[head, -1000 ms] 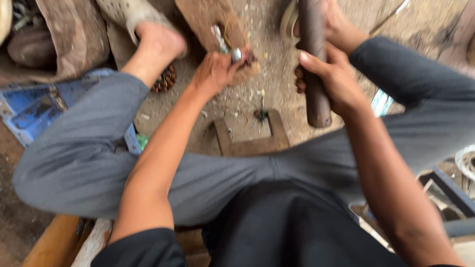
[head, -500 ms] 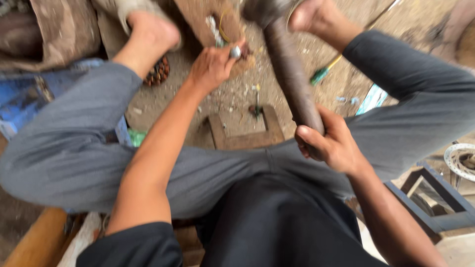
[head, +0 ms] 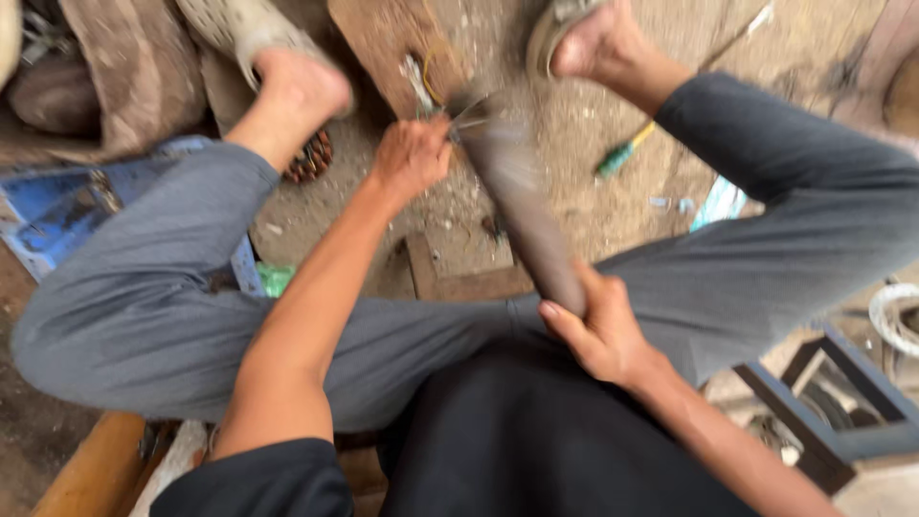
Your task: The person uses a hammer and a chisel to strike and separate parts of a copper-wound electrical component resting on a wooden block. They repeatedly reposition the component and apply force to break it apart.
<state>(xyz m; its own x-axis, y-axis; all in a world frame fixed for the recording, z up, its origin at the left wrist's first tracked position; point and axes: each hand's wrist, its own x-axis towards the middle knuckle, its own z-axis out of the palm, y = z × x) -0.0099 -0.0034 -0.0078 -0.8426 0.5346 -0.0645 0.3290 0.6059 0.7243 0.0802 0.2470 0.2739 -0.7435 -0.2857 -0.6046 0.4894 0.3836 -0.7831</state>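
Person sat on the ground, legs spread, grey trousers, feet at top of view.

Left hand [head: 410,158] was closed w/ fingertips pinched on a small metal piece [head: 458,123] at the edge of a wood board [head: 383,43] lying on the dirt floor [head: 574,163]; exactly what the piece was, can't tell, too small & blurred.

Right hand [head: 603,330] was clamped round the lower end of a thick brown bar [head: 522,206], prob. a heavy handle or pestle-like tool. Bar ran up & left from the hand; its top end was motion-blurred right beside the metal piece & left fingers. Whether it touched the piece, can't tell.

The two hands were well apart, left near the board, right close to the lap.

Between the knees lay a flat square wood block [head: 469,268]. A green-handled screwdriver [head: 627,153] lay on the floor near the right foot [head: 593,38]. Left foot [head: 287,81] was in a pale sandal; a coil-like brown & orange part [head: 311,158] sat just under its heel. Blue sheet [head: 53,206] lay at far left, a blue metal frame [head: 823,421] at lower right.
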